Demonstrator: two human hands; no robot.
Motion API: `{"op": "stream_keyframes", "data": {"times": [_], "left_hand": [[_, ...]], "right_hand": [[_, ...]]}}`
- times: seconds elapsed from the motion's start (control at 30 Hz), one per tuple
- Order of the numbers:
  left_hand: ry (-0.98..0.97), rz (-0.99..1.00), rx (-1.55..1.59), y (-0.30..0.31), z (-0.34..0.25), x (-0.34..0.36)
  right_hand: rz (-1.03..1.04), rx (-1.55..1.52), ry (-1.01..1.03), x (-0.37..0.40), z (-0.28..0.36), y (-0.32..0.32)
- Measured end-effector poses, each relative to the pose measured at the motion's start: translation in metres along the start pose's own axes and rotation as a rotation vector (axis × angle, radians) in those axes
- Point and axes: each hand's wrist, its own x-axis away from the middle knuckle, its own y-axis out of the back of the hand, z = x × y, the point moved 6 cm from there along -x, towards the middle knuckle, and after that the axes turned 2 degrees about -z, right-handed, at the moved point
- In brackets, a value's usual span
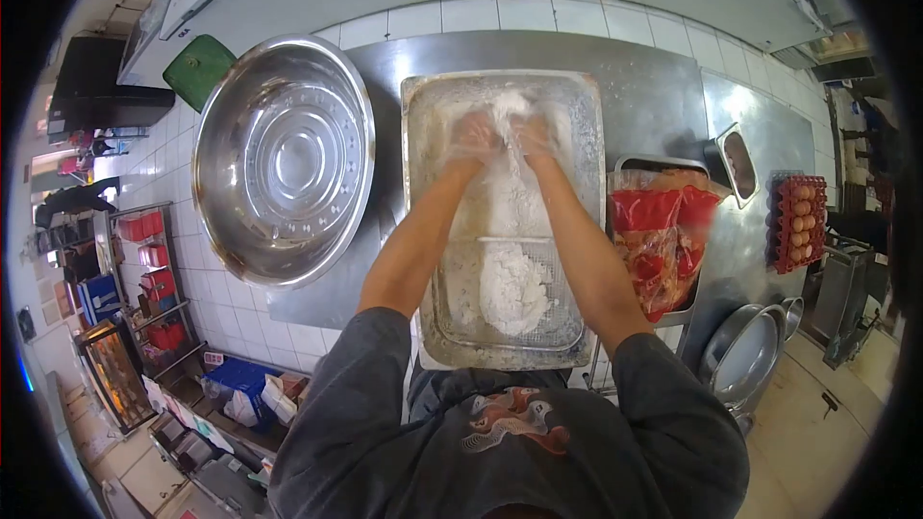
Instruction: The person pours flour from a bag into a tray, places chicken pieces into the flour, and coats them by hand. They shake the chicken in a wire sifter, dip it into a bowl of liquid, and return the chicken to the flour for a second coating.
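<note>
A deep rectangular metal pan (pixel 411 231) lies on the steel table before me, its walls dusted white. Inside its far half, my left hand (pixel 476 137) and my right hand (pixel 534 139) are side by side in white flour (pixel 510 197). Both look covered by thin clear plastic gloves. A streak of flour shows between them. Motion blur and flour hide the fingers of both hands. In the near half of the pan sits a wire mesh basket (pixel 567 298), with a heap of flour (pixel 514 293) in it.
Left of the pan stands a large steel bowl (pixel 213 168), near a green container (pixel 197 72). On the right are a tray holding a red-printed plastic bag of what looks like raw meat (pixel 659 240), a small metal container (pixel 738 163), stacked egg trays (pixel 798 221) and metal pots (pixel 740 356).
</note>
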Motion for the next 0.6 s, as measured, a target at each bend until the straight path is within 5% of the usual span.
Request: {"op": "stream_keyframes", "data": {"times": [0.17,0.23,0.37,0.6], "left_hand": [[0.028,0.210,-0.302,0.066,-0.042,0.051],[-0.106,0.259,-0.443,0.061,-0.055,0.075],[-0.060,0.508,-0.597,0.050,-0.069,0.127],[-0.224,0.224,-0.527,0.013,-0.037,0.132]], "right_hand": [[0.461,0.312,0.043,0.029,0.058,0.051],[0.384,0.485,0.246,0.050,0.062,0.058],[0.304,0.794,0.516,0.110,0.038,0.044],[0.358,0.721,0.360,0.110,0.000,0.015]]}}
